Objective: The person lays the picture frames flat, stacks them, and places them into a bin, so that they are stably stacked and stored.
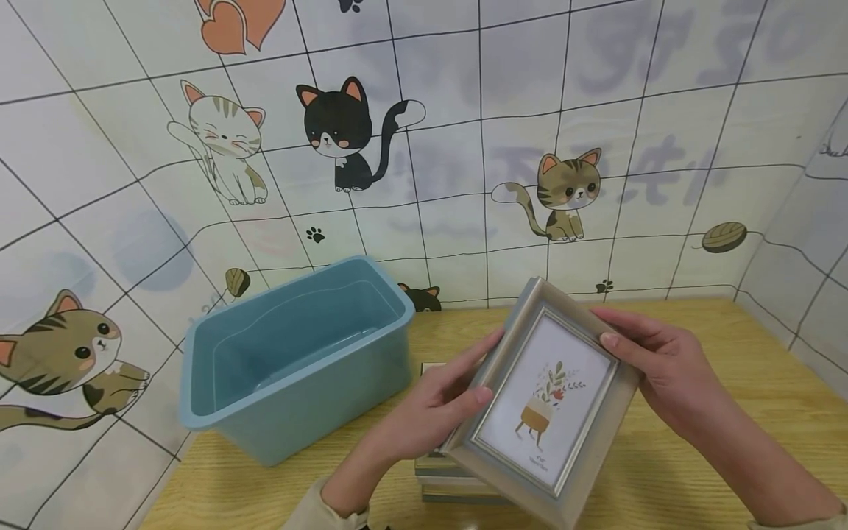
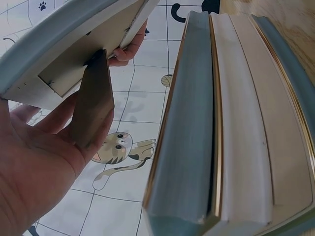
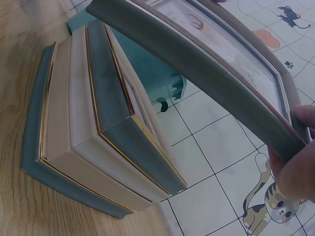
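Both hands hold a grey-beige picture frame [image 1: 612, 449] with a potted-plant print behind its front, tilted above the wooden table. At its left edge, the left hand [image 1: 424, 412] has its thumb on the front border and its other fingers behind. The right hand [image 1: 669, 364] pinches the upper right edge, thumb on the front. In the left wrist view, a brown stand flap [image 2: 93, 105] sticks out from the frame's back against the left fingers. Below lies a stack of picture frames [image 3: 83, 113] in blue-grey, white and beige with gold lines, partly hidden in the head view.
An open blue plastic bin [image 1: 331, 405] stands on the table [image 1: 715, 353], left of the stack. Behind and at the sides is a white gridded covering [image 1: 450, 162] printed with cartoon cats.
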